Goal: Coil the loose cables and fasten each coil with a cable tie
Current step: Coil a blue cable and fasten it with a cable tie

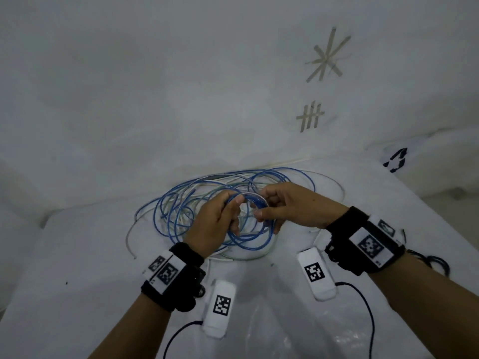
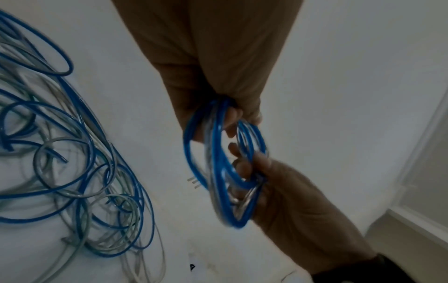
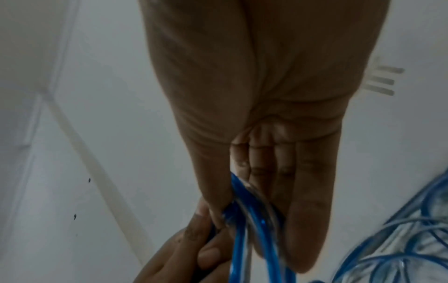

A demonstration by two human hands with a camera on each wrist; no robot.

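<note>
A small coil (image 1: pixel 252 203) of blue and clear cable hangs between both hands above the table. My left hand (image 1: pixel 220 218) grips the coil's left side, fingers curled round the strands. My right hand (image 1: pixel 285 206) pinches its right side between thumb and fingers. In the left wrist view the coil (image 2: pixel 218 162) shows as several blue and clear loops, with my left hand (image 2: pixel 218 99) above and my right hand (image 2: pixel 266 181) below. The right wrist view shows my right hand (image 3: pixel 266 172) closed round the coil (image 3: pixel 252 220). A heap of loose blue, grey and white cables (image 1: pixel 181 211) lies under the hands.
The white-covered table (image 1: pixel 90 255) meets a white wall with tape marks (image 1: pixel 311 116). Two white tagged boxes (image 1: pixel 219 307) (image 1: pixel 315 272) with black leads lie near my wrists. A black cable bundle (image 1: pixel 435 263) sits at the right. Clear plastic wrap (image 1: pixel 298 338) lies at the front.
</note>
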